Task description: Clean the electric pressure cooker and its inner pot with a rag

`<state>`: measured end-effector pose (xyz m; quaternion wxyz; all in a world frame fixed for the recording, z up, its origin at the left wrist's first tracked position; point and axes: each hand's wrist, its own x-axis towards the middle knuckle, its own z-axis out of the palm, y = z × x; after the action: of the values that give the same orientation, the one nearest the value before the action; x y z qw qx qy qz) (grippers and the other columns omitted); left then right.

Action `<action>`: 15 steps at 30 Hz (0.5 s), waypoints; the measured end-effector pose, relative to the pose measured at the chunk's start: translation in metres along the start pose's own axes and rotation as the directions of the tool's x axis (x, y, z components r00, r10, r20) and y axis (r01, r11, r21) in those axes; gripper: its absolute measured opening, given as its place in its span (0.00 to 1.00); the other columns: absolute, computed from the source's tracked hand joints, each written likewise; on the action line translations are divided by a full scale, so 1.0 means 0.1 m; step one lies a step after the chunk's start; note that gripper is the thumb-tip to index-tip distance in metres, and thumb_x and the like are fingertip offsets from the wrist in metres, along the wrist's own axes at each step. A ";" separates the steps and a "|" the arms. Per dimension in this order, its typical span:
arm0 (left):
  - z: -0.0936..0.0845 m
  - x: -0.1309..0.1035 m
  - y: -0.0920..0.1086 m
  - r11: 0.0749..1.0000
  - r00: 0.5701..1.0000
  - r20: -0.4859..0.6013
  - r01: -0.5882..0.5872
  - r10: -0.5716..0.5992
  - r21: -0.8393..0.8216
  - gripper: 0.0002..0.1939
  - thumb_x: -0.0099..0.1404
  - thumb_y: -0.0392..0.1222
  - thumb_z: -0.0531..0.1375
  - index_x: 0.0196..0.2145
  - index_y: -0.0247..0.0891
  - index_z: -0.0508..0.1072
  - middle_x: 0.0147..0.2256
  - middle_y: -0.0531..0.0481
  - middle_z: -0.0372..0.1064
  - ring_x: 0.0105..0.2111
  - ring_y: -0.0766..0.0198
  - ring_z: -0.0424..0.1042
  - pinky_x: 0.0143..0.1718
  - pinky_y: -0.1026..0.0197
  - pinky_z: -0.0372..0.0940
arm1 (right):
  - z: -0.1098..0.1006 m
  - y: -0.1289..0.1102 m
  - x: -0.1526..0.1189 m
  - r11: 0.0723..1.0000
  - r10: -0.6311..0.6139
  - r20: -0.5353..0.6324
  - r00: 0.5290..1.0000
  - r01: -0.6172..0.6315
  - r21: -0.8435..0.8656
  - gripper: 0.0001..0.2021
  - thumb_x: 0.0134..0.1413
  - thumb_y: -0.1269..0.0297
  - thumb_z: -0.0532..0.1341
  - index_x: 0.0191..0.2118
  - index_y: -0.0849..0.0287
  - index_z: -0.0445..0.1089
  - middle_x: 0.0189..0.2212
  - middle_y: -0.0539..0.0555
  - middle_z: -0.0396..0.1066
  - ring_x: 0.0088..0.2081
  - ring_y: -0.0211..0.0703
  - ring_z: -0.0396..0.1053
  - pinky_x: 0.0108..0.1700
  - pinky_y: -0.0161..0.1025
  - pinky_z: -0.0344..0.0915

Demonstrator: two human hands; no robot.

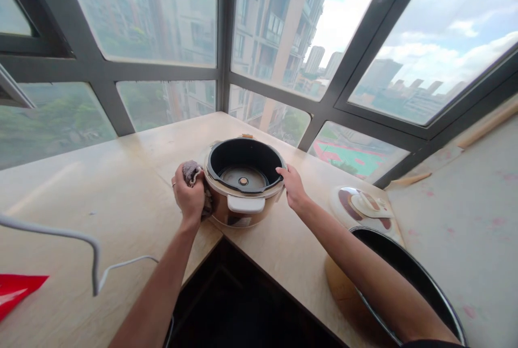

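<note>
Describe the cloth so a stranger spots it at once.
Below the windows, on the pale counter, stands an open cooker with a white handle. At its left side, the left hand grips a crumpled cloth. Its fuzzy, grayish texture sets it apart from the smooth cooker.

Round brown-and-cream cooker (243, 172), black inside, with a white handle (245, 204); crumpled, mottled grey-brown cloth (191, 173); flat, faintly marbled beige countertop (125, 197); whitish wall (471, 199) patterned with pink blotches.

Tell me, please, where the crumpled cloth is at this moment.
In the head view, the cloth is left of centre, in the person's left hand, against the left side of the open cooker on the counter.
</note>
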<state>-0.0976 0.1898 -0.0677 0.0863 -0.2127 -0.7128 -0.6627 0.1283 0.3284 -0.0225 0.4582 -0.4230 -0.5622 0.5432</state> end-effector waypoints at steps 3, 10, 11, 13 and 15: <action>0.06 0.22 -0.04 0.997 0.998 0.006 0.070 -0.070 -0.011 0.28 0.56 0.46 0.67 0.54 0.36 0.73 0.49 0.42 0.71 0.52 0.52 0.70 0.60 0.50 0.62 | 0.17 0.01 -0.13 1.000 -0.005 -0.095 0.995 0.003 -0.024 0.12 0.47 0.58 0.63 0.38 0.56 0.69 0.36 0.50 0.72 0.42 0.44 0.67 0.44 0.37 0.64; -0.03 -0.30 0.08 0.974 0.979 -0.159 0.092 -0.127 -0.209 0.33 0.57 0.49 0.69 0.57 0.34 0.69 0.54 0.37 0.70 0.54 0.52 0.70 0.59 0.51 0.64 | 0.14 -0.03 -0.13 0.968 -0.092 -0.128 0.988 0.059 -0.242 0.11 0.57 0.54 0.59 0.32 0.56 0.67 0.32 0.50 0.67 0.37 0.43 0.63 0.43 0.38 0.60; -0.06 -0.47 0.14 0.966 0.974 -0.175 0.100 -0.144 -0.239 0.32 0.58 0.49 0.68 0.57 0.33 0.68 0.55 0.36 0.69 0.54 0.52 0.70 0.58 0.50 0.65 | 0.11 -0.03 -0.06 0.955 -0.123 -0.126 0.984 0.082 -0.286 0.12 0.59 0.54 0.58 0.30 0.56 0.66 0.31 0.50 0.67 0.37 0.43 0.62 0.43 0.38 0.60; -0.08 -0.82 0.27 0.973 0.972 -0.199 0.082 -0.125 -0.214 0.31 0.60 0.47 0.67 0.58 0.34 0.67 0.57 0.35 0.67 0.57 0.51 0.68 0.61 0.50 0.63 | 0.07 -0.05 0.13 0.943 -0.152 -0.115 0.982 0.109 -0.314 0.14 0.61 0.54 0.57 0.28 0.56 0.66 0.30 0.50 0.67 0.38 0.43 0.62 0.45 0.38 0.60; -0.08 -1.14 0.38 0.979 0.980 -0.173 0.061 -0.096 -0.196 0.29 0.63 0.45 0.64 0.59 0.34 0.65 0.58 0.34 0.66 0.58 0.52 0.67 0.62 0.51 0.61 | 0.07 -0.07 0.38 0.963 -0.096 -0.090 0.991 0.070 -0.261 0.15 0.62 0.54 0.57 0.28 0.56 0.67 0.30 0.51 0.69 0.39 0.44 0.64 0.46 0.38 0.61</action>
<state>0.0187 0.1615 -0.0789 0.1040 -0.1300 -0.6436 -0.7471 0.1129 0.3638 -0.0128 0.4498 -0.4819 -0.6212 0.4238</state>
